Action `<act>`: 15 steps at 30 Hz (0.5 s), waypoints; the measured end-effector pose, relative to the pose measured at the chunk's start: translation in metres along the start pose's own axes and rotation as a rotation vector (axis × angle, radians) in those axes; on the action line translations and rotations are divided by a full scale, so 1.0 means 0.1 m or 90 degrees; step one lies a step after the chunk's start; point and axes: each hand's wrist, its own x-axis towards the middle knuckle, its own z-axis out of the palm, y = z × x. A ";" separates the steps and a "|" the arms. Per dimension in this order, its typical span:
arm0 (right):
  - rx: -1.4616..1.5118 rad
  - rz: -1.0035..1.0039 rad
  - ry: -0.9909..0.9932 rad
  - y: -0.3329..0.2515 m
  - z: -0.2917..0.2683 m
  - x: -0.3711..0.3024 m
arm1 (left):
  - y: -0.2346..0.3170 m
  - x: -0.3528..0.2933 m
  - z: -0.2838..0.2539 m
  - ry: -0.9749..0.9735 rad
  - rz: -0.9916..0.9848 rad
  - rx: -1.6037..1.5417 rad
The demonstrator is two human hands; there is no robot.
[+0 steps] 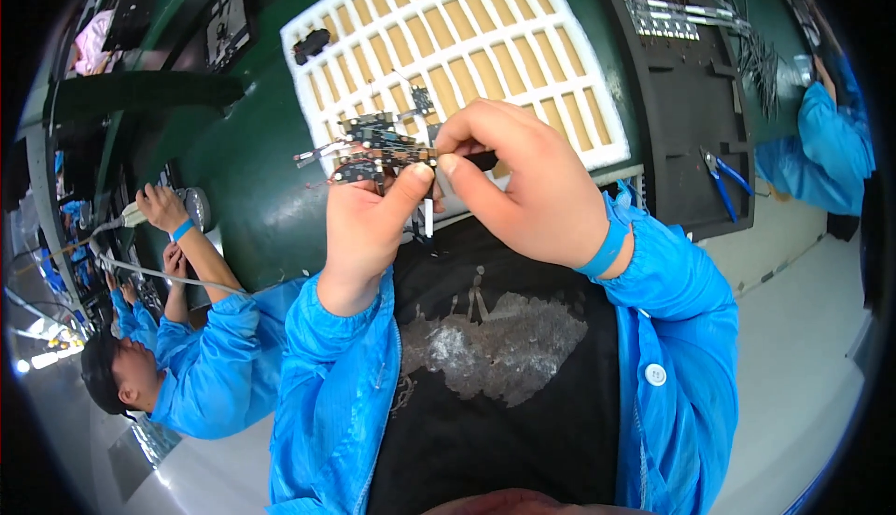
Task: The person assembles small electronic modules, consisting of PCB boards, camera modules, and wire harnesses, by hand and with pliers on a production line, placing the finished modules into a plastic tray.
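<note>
A bunch of small black circuit boards with thin wires is held in my left hand, its thumb pressed over their right end. My right hand meets it there, thumb and forefinger pinched together at the boards' edge. A dark piece shows under the right fingers; its kind cannot be made out. Both hands are just in front of a white foam tray with rows of narrow slots, and partly cover its near edge. On the tray's far left lies a small black part.
Right of the tray stands a black tray holding blue-handled pliers, with metal strips and dark cables at its far end. The bench is green. Co-workers in blue work on the left and far right.
</note>
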 end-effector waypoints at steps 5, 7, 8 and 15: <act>0.064 0.073 -0.097 -0.06 -0.03 0.03 | 0.01 -0.02 -0.07 -0.043 -0.060 0.002; 0.048 0.075 -0.103 -0.03 -0.02 0.05 | -0.03 -0.02 -0.12 -0.050 -0.062 0.008; 0.046 0.069 -0.110 -0.04 -0.01 0.05 | -0.03 -0.02 -0.13 -0.057 -0.052 -0.006; 0.068 0.141 -0.070 -0.12 0.02 0.07 | -0.14 -0.03 -0.16 0.004 0.013 -0.083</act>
